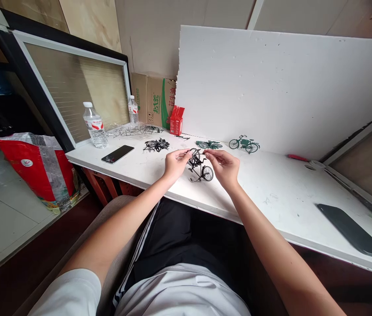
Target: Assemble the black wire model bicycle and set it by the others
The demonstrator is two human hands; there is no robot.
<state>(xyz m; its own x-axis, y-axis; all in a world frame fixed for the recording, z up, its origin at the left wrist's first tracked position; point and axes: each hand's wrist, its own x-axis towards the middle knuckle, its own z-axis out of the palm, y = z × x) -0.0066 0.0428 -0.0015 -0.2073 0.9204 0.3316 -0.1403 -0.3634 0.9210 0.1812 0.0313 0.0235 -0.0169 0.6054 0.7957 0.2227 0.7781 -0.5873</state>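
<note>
A small black model bicycle (200,166) is held just above the white table (271,188), tilted with one wheel up and one down. My left hand (175,161) pinches the upper wheel end from the left. My right hand (222,165) pinches a thin part at the top of the model from the right. Both hands have fingers pressed together on it. Behind them a finished green model bicycle (244,144) stands upright, and another green one (208,144) lies flat.
A pile of black bicycle parts (157,145) and wire frames (129,130) lie at the back left, with two water bottles (95,125), a phone (117,154) and a red box (176,120). Another dark phone (355,231) lies at the right. A white foam board (287,83) leans behind.
</note>
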